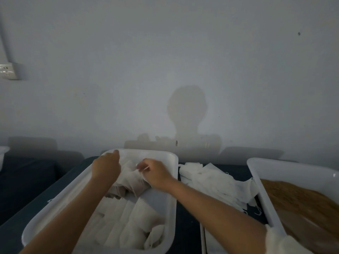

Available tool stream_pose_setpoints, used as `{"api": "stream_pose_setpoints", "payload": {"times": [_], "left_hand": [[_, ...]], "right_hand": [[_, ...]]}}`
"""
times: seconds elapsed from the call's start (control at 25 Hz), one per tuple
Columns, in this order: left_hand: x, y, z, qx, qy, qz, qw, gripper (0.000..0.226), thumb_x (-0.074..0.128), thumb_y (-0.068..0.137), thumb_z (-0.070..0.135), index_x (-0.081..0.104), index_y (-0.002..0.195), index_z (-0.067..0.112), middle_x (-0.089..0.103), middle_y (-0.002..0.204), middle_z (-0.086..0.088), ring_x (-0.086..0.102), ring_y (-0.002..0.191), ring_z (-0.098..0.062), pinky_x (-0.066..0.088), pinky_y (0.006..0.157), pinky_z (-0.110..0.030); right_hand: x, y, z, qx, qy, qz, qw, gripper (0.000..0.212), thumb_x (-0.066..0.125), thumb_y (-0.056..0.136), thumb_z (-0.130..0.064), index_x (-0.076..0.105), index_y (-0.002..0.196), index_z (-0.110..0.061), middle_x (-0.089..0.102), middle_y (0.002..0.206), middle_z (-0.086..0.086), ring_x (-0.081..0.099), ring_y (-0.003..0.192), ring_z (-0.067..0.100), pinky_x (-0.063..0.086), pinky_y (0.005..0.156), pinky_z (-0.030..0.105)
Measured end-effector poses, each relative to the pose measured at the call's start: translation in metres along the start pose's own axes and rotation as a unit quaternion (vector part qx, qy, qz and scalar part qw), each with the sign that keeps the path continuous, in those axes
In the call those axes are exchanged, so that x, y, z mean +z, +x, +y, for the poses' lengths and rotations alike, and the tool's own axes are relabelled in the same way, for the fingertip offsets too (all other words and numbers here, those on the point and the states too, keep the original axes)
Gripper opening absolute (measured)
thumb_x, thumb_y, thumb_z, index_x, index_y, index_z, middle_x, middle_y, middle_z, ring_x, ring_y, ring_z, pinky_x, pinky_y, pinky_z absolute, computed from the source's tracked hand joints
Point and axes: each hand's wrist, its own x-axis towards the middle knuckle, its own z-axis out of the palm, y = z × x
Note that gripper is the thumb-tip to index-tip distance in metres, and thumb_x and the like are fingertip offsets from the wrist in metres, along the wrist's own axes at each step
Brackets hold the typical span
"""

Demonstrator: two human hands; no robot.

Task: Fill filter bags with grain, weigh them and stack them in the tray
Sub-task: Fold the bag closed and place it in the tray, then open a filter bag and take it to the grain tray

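Note:
A white tray (173, 182) in front of me holds rows of filled white filter bags (126, 220). Both my hands are inside its far half. My left hand (106, 166) is curled over a filled bag (131, 178) near the tray's far left corner. My right hand (156, 173) pinches the same bag's top edge with thumb and fingers. A pile of empty filter bags (214, 180) lies on the dark table to the right of the tray. Further right, another white tray (256, 173) holds brown grain (300, 200).
A grey wall rises right behind the table, with a socket (7, 71) at the far left. A white container edge (2, 153) shows at the left. Part of a white flat object (211, 241) lies between the two trays near me.

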Motion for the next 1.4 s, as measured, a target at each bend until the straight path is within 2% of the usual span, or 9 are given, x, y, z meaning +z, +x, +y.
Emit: {"api": "stream_pose_setpoints", "payload": {"times": [0.12, 0.32, 0.52, 0.72, 0.8, 0.92, 1.04, 1.2, 1.4], "left_hand": [[-0.007, -0.007, 0.026, 0.024, -0.043, 0.002, 0.999, 0.010, 0.045, 0.091, 0.015, 0.049, 0.101, 0.014, 0.064, 0.094, -0.007, 0.062, 0.083, -0.025, 0.041, 0.062, -0.029], [0.007, -0.026, 0.048, 0.036, -0.062, -0.017, 0.997, 0.011, 0.042, 0.094, 0.015, 0.051, 0.099, 0.013, 0.063, 0.094, -0.007, 0.062, 0.085, -0.024, 0.043, 0.067, -0.029], [0.019, -0.031, 0.046, 0.022, -0.036, -0.033, 0.999, 0.016, 0.040, 0.095, 0.018, 0.053, 0.104, 0.015, 0.063, 0.097, -0.004, 0.063, 0.089, -0.021, 0.042, 0.068, -0.025], [0.021, -0.032, 0.043, 0.010, -0.029, -0.054, 0.998, 0.016, 0.039, 0.095, 0.019, 0.054, 0.102, 0.016, 0.063, 0.092, -0.003, 0.063, 0.087, -0.020, 0.043, 0.067, -0.025], [0.014, -0.035, 0.047, 0.013, -0.052, -0.047, 0.997, 0.013, 0.039, 0.094, 0.018, 0.052, 0.095, 0.017, 0.057, 0.083, -0.001, 0.063, 0.083, -0.020, 0.040, 0.063, -0.026], [-0.004, -0.043, 0.070, 0.031, -0.164, -0.032, 0.985, 0.012, 0.044, 0.094, 0.022, 0.054, 0.092, 0.016, 0.061, 0.082, 0.000, 0.063, 0.082, -0.023, 0.046, 0.068, -0.030], [-0.028, -0.064, 0.124, 0.085, -0.353, -0.039, 0.931, 0.007, 0.056, 0.092, 0.029, 0.056, 0.095, 0.022, 0.065, 0.087, 0.008, 0.063, 0.082, -0.014, 0.053, 0.074, -0.030], [-0.057, -0.108, 0.222, 0.107, -0.619, -0.267, 0.731, 0.034, 0.062, 0.086, 0.044, 0.051, 0.110, 0.022, 0.060, 0.103, 0.008, 0.061, 0.093, -0.007, 0.054, 0.071, -0.021], [-0.071, -0.148, 0.314, 0.146, -0.671, -0.395, 0.611, 0.014, 0.061, 0.091, 0.034, 0.064, 0.091, 0.020, 0.070, 0.090, 0.005, 0.067, 0.078, -0.004, 0.053, 0.069, -0.016]], "right_hand": [[-0.055, -0.020, 0.044, 0.076, -0.134, 0.130, 0.979, 0.021, 0.044, 0.089, -0.003, 0.053, 0.107, -0.010, 0.061, 0.105, 0.008, 0.058, 0.094, 0.024, 0.050, 0.082, 0.038], [-0.100, -0.074, 0.132, 0.350, -0.358, -0.110, 0.858, 0.059, 0.065, 0.084, -0.040, 0.044, 0.130, -0.009, 0.052, 0.131, 0.008, 0.051, 0.119, 0.025, 0.042, 0.093, 0.030], [-0.092, -0.091, 0.160, 0.386, -0.390, -0.151, 0.822, 0.053, 0.054, 0.089, -0.040, 0.045, 0.133, -0.012, 0.047, 0.135, 0.008, 0.048, 0.122, 0.024, 0.039, 0.100, 0.030], [-0.114, -0.088, 0.148, 0.322, -0.362, -0.097, 0.870, 0.028, 0.051, 0.096, -0.020, 0.053, 0.121, -0.008, 0.056, 0.116, 0.007, 0.055, 0.103, 0.020, 0.042, 0.089, 0.027], [-0.139, -0.091, 0.132, 0.290, -0.321, -0.028, 0.901, 0.009, 0.058, 0.093, -0.020, 0.060, 0.087, -0.013, 0.059, 0.095, 0.002, 0.058, 0.083, 0.016, 0.045, 0.073, 0.023], [-0.179, -0.107, 0.113, 0.199, -0.134, 0.031, 0.970, 0.044, 0.069, 0.086, -0.024, 0.038, 0.055, -0.017, 0.041, 0.057, -0.003, 0.039, 0.051, 0.009, 0.032, 0.049, 0.018], [-0.204, -0.137, 0.094, 0.153, 0.119, 0.056, 0.979, 0.022, 0.066, 0.087, -0.027, 0.061, 0.071, -0.012, 0.062, 0.071, 0.003, 0.058, 0.065, 0.012, 0.046, 0.062, 0.023], [-0.229, -0.179, 0.096, 0.143, 0.394, 0.112, 0.901, 0.031, 0.061, 0.082, -0.026, 0.070, 0.104, -0.006, 0.070, 0.102, 0.013, 0.066, 0.091, 0.022, 0.053, 0.080, 0.035], [-0.268, -0.230, 0.120, 0.183, 0.464, 0.219, 0.839, 0.029, 0.054, 0.089, -0.022, 0.059, 0.113, -0.006, 0.065, 0.107, 0.016, 0.060, 0.100, 0.031, 0.054, 0.082, 0.045]]}}
